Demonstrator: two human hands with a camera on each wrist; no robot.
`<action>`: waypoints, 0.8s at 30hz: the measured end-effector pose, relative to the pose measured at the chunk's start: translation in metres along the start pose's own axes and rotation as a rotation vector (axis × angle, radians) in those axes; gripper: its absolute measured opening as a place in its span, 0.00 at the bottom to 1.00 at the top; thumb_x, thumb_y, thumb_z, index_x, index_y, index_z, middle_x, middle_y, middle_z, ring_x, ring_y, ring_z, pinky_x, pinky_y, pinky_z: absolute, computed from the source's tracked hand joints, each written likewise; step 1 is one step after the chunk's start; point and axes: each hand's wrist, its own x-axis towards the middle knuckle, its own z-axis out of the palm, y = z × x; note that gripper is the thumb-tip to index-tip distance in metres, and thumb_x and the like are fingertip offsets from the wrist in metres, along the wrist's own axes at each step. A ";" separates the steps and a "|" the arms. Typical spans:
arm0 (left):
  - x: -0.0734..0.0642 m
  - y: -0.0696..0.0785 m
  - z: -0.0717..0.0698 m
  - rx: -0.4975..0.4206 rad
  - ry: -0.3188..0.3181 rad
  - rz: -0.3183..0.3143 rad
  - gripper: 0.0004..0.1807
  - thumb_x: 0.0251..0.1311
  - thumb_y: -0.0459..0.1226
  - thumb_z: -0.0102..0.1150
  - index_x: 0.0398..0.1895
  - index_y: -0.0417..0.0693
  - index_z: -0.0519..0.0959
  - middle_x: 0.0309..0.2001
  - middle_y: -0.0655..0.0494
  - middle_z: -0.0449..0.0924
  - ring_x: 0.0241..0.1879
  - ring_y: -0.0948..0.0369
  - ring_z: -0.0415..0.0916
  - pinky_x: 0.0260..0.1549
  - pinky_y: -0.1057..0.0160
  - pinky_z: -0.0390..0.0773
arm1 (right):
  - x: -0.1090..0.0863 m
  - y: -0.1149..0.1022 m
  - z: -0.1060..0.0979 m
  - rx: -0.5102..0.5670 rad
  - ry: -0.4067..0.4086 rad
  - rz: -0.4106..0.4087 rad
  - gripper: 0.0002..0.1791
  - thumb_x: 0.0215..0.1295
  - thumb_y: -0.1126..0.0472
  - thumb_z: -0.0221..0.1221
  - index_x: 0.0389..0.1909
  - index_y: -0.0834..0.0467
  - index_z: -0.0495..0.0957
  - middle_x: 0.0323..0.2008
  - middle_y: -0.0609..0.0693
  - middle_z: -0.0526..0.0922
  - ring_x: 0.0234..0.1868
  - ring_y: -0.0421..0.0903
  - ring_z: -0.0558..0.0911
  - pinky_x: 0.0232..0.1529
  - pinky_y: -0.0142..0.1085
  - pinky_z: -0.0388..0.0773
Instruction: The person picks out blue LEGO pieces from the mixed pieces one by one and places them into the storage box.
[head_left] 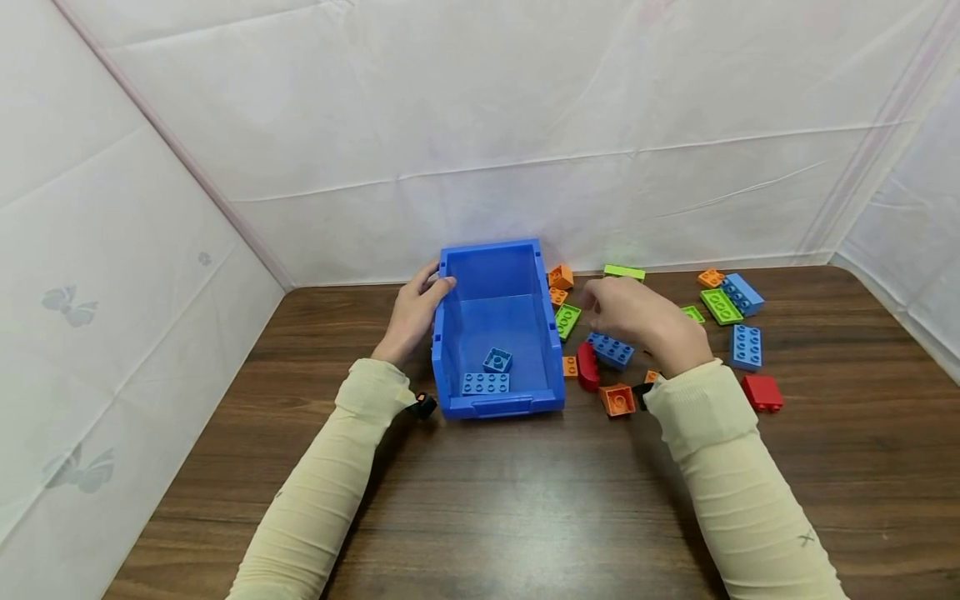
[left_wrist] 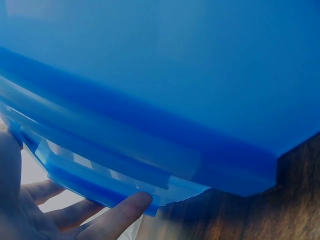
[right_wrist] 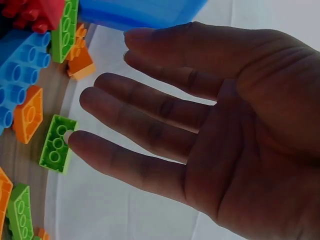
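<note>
Blu bin (head_left: 495, 275) w/ 2 bricks (head_left: 486, 383)

A brown, wood-grained tabletop (head_left: 585, 500) is spreading in front of me, and a pale patch of light (head_left: 517, 512) is shining on it. Behind, a creased white sheet (head_left: 487, 108) is rising like a wall. Grey bow-shaped prints (head_left: 96, 471) are decorating the left sheet (head_left: 97, 217); a pinkish stripe (head_left: 152, 117) is running down the corner.
</note>
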 end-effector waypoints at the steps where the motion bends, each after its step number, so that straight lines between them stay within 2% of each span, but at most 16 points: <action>1: 0.000 0.000 0.000 0.002 0.000 -0.002 0.37 0.76 0.57 0.56 0.84 0.62 0.63 0.75 0.46 0.70 0.66 0.42 0.75 0.60 0.38 0.79 | 0.001 0.001 0.001 -0.002 -0.006 0.004 0.18 0.72 0.71 0.54 0.60 0.71 0.78 0.57 0.66 0.83 0.52 0.59 0.82 0.57 0.56 0.80; 7: 0.000 0.000 0.000 -0.002 0.003 0.002 0.36 0.76 0.56 0.56 0.83 0.62 0.63 0.74 0.46 0.71 0.65 0.42 0.75 0.58 0.38 0.79 | 0.006 0.006 0.006 0.044 -0.066 0.054 0.21 0.69 0.74 0.52 0.61 0.71 0.78 0.57 0.67 0.82 0.45 0.57 0.80 0.54 0.54 0.81; 12: 0.000 -0.001 0.000 0.004 0.002 0.003 0.37 0.75 0.57 0.56 0.84 0.63 0.63 0.74 0.46 0.71 0.65 0.42 0.76 0.59 0.38 0.79 | 0.010 0.009 0.010 0.057 -0.099 0.095 0.19 0.72 0.73 0.57 0.62 0.71 0.78 0.58 0.68 0.81 0.48 0.59 0.81 0.56 0.55 0.81; 24: 0.000 0.000 -0.001 -0.011 -0.009 0.006 0.36 0.76 0.57 0.56 0.84 0.64 0.62 0.74 0.46 0.70 0.65 0.43 0.75 0.60 0.39 0.79 | 0.017 0.014 0.018 0.018 -0.136 0.127 0.18 0.71 0.71 0.63 0.60 0.69 0.80 0.57 0.66 0.81 0.50 0.59 0.80 0.56 0.55 0.81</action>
